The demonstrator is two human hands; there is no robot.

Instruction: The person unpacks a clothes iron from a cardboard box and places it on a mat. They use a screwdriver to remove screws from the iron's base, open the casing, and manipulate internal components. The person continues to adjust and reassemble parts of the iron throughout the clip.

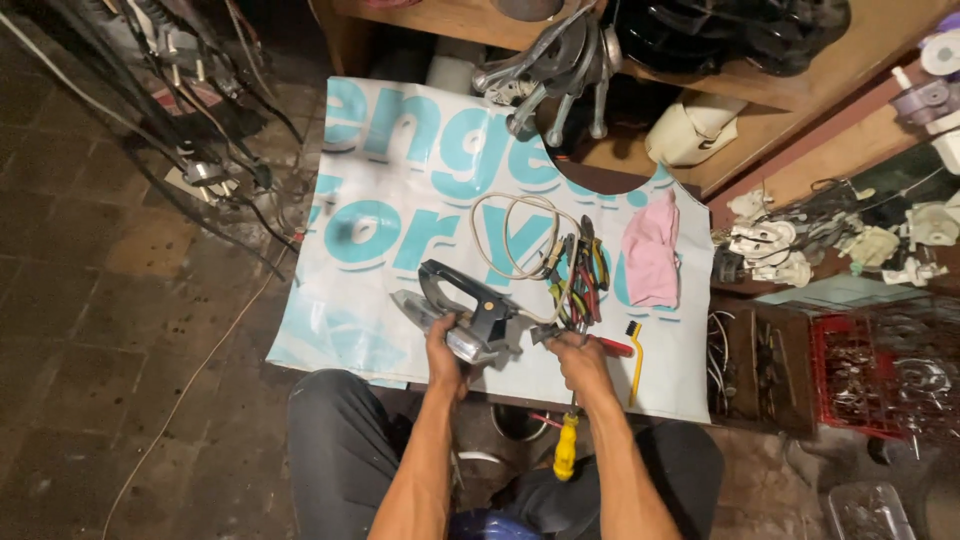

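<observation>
A black and silver clothes iron lies on a white printed sheet on the floor. My left hand grips the iron's near end. My right hand is closed on a small metal part at the iron's rear, where its beige cord begins. The cord loops away across the sheet. A yellow-handled screwdriver rests near my right forearm, over my lap.
Several pliers and cutters lie beside the cord, with a yellow brush and a pink cloth. Wooden shelves hold metal parts and white fittings. A red crate stands at right. Cables trail at upper left.
</observation>
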